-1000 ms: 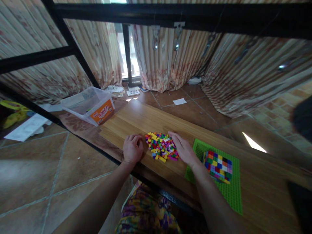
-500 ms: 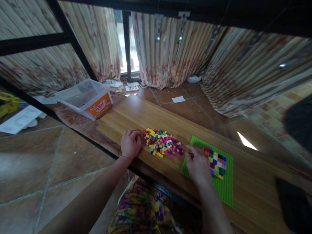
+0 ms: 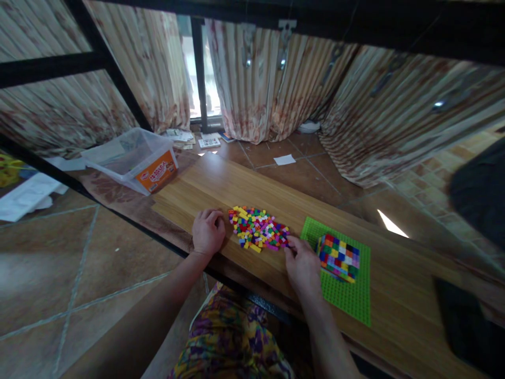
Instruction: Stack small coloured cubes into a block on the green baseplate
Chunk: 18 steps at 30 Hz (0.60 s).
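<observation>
A pile of loose coloured toy bricks (image 3: 258, 229) lies spread on the wooden table. My left hand (image 3: 208, 231) rests at the table's near edge, just left of the pile, its fingers curled closed with nothing showing in them. At the pile's right end is my right hand (image 3: 303, 266), thumb and fingers brought together by the outermost bricks. Whatever is between those fingertips is too small to make out. Right of that hand, a block of many-coloured bricks (image 3: 340, 257) stands built up on a green baseplate (image 3: 347, 305).
A clear plastic box (image 3: 130, 160) with an orange label stands beyond the left end of the wooden table (image 3: 236, 181). A dark flat object (image 3: 461, 316) lies toward the right end. Papers (image 3: 284, 159) are on the tiled floor, before striped curtains (image 3: 252, 89).
My right hand has moved left, off the baseplate to the right end of the brick pile, uncovering more of the built block. My left hand has stayed beside the pile. The view has shifted slightly.
</observation>
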Tool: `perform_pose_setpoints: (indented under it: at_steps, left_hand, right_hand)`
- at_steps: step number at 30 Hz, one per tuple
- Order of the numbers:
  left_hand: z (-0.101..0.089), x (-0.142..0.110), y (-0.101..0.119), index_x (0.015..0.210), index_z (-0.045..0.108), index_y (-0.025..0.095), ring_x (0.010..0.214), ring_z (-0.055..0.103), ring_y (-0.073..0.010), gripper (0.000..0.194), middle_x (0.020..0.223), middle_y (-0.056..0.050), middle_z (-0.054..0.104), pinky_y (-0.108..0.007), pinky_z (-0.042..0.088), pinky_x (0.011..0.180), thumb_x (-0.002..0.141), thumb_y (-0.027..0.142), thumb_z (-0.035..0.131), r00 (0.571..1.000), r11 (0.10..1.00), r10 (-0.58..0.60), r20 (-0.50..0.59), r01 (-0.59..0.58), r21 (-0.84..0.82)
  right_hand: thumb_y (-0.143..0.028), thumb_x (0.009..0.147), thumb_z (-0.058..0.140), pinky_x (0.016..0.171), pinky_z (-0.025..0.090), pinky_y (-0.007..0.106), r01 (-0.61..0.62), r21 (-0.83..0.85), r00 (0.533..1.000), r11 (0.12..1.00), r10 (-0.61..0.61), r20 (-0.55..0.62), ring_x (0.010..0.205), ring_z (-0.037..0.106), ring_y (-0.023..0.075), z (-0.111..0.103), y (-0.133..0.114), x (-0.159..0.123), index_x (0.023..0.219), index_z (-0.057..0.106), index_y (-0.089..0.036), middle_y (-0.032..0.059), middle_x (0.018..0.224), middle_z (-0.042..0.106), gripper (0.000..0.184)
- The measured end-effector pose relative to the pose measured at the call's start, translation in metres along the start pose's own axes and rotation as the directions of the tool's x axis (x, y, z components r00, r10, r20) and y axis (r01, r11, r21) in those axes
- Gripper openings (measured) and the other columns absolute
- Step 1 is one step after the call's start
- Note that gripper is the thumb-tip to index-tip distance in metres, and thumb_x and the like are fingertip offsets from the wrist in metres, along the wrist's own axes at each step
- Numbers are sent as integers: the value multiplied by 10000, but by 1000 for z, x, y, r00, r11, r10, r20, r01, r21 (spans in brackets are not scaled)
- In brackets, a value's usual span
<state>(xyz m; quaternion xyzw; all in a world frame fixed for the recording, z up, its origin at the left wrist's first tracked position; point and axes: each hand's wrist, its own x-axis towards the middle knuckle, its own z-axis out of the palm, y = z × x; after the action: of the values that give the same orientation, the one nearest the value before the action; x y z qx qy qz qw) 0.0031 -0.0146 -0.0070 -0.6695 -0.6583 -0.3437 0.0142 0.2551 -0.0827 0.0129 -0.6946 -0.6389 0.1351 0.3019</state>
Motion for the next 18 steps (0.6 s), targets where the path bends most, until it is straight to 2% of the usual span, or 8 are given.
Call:
perform_pose_setpoints:
  at_steps: [5,9,13,18]
  left_hand:
    - [-1,0,0,867,701,208,923,599,-236,197,951,-72,688,-379,489,862,844,195,506,1000,1000,-16,13,16,-26]
    - [-1,0,1,866,699,208,916,601,-234,191,949,-67,691,-371,491,854,843,201,510,1000,1000,-18,16,18,-19]
    - [-1,1,-1,859,697,209,924,607,-238,189,938,-68,689,-371,488,862,836,198,510,1000,1000,-6,4,6,-6]
    - [1,1,-4,849,694,209,916,613,-235,192,922,-72,690,-366,484,845,834,200,503,1000,1000,19,-19,-19,0]
  right_hand:
    - [-248,861,492,862,501,422,8,119,999,993,-5,-33,901,643,247,1,1,-1,1065,676,-174,115,1008,696,285]
    - [-313,881,520,850,520,400,-28,286,997,958,47,-59,914,648,223,-6,0,-8,1092,663,-192,106,1037,688,282]
    - [-365,891,543,837,529,375,-61,421,996,905,84,-37,940,650,215,-16,-5,-20,1038,670,-208,94,1029,687,250]
    - [-403,894,541,767,545,349,-163,486,984,859,177,17,844,676,202,-27,-9,-37,1022,671,-217,68,957,703,260]
